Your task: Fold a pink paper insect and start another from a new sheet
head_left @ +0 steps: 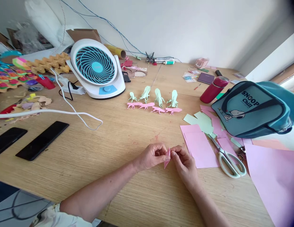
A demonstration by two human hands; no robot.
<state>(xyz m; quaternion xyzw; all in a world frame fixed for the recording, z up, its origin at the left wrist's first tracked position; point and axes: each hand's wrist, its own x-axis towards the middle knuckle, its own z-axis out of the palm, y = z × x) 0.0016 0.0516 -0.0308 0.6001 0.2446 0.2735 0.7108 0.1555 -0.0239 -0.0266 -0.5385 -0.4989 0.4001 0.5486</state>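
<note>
A small folded piece of pink paper (167, 160) stands upright between my two hands, above the front of the table. My left hand (154, 155) pinches it from the left with thumb and fingers. At its upper right edge, the thumb and forefinger of my right hand (184, 160) are pressed together on the paper. Beyond my hands, several pink folded paper insects (147, 105) stand in a row. Right behind them is a row of green folded paper insects (158, 97). Pink paper sheets (201, 149) lie just right of my right hand.
Scissors (228, 160) lie on paper scraps at the right, near a blue bag (251, 108) and a red flask (214, 90). A white fan (96, 67) stands at the back left. Two black phones (42, 140) and a white cable (78, 112) lie at the left.
</note>
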